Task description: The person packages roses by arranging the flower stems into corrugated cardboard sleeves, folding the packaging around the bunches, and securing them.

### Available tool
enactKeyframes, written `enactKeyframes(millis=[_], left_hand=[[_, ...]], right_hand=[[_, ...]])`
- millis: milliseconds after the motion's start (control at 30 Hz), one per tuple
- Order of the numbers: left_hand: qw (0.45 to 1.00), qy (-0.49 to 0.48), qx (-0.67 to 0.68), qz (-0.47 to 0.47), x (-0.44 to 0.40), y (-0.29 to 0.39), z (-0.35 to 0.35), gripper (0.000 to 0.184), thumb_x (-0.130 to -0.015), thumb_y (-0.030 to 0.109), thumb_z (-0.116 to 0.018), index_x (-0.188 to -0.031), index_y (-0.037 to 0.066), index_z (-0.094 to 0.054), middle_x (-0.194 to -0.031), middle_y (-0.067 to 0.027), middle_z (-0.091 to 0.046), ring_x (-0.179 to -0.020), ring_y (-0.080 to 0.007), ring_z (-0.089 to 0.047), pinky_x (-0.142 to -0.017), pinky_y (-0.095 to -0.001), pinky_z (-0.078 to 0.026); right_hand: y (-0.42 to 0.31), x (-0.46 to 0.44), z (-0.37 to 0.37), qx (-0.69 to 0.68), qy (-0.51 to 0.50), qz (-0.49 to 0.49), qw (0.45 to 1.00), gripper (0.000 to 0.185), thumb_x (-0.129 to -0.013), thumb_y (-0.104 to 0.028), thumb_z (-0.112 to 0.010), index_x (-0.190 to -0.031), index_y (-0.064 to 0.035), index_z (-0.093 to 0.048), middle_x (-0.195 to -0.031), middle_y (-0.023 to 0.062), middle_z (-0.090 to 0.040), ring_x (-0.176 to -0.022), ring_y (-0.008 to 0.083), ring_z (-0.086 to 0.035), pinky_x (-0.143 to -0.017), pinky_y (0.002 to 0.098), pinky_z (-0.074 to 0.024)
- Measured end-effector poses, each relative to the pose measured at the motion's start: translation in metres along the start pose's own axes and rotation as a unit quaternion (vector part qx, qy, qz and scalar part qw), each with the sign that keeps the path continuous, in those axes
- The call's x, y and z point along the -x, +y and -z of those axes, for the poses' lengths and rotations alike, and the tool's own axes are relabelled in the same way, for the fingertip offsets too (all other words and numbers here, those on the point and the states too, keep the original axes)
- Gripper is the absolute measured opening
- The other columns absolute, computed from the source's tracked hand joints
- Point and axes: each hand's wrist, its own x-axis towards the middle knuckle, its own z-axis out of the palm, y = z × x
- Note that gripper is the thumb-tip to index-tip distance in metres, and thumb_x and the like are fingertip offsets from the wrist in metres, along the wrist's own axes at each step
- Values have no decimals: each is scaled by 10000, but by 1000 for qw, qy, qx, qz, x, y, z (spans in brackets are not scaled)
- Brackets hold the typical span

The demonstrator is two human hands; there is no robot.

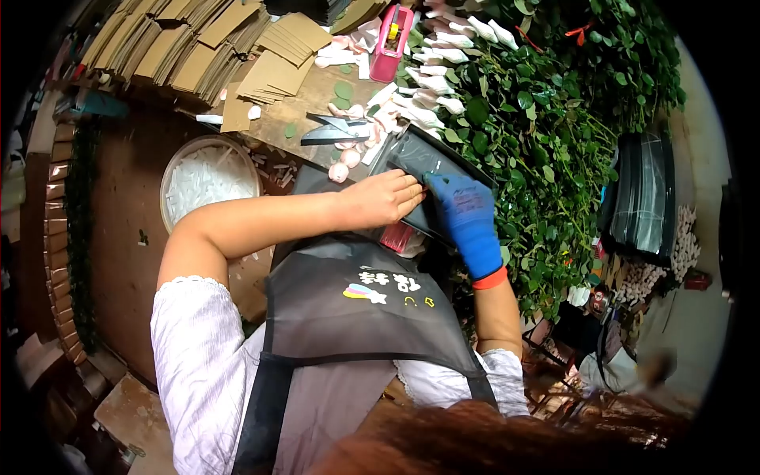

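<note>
My bare left hand (pixel 385 196) rests at the near side of a glossy black plastic sheet or sleeve (pixel 427 152), its fingers pressed together on the black material. Beside it, my right hand (pixel 465 204) wears a blue glove with a red cuff. The gloved fingers are closed at the same black piece, close to the left fingertips; anything smaller between them is hidden. Under my left wrist shows a red item (pixel 397 236), partly covered. Black-handled scissors (pixel 336 130) lie just beyond my left hand, near round pale pink flower heads (pixel 339 172).
Leafy green stems (pixel 530 158) fill the right, with white-wrapped buds (pixel 443 55) at their left end. A pink tape dispenser (pixel 392 43), cardboard stacks (pixel 170 51) and a tub of white tubes (pixel 210 178) stand beyond and left. Black sleeves (pixel 641 198) hang far right.
</note>
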Motion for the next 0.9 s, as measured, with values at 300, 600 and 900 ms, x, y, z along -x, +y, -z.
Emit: enactKeyframes(millis=[300,600,900], left_hand=[[952,159,177,191,46,-20,-6,371,-835,402,-730,-1083,135,-663,-1138,-103,-536,-1109,-328,-502,-942,-463,-391],[880,-201,59,426,86,-127,-38,777,-747,226,-795,-1382,-22,-421,-1243,-262,-578,-1138,-434,-573,-963,-485,-481],[744,-114,451,480,68,-68,18,457,-801,96,-677,-1237,18,-564,-1107,-227,-658,-1029,-366,-649,-893,-403,-513]], right_hand=[[-46,18,4,104,-79,-62,990,549,-895,-128,-552,-1437,-76,-484,-1433,143,-529,-924,227,-638,-767,345,-555],[-50,16,10,92,-90,-77,989,576,-879,-129,-567,-1445,-72,-477,-1485,147,-491,-969,216,-640,-797,333,-546],[-51,16,6,108,-93,-67,987,591,-883,-127,-575,-1459,-59,-460,-1482,144,-490,-1012,220,-636,-838,338,-536]])
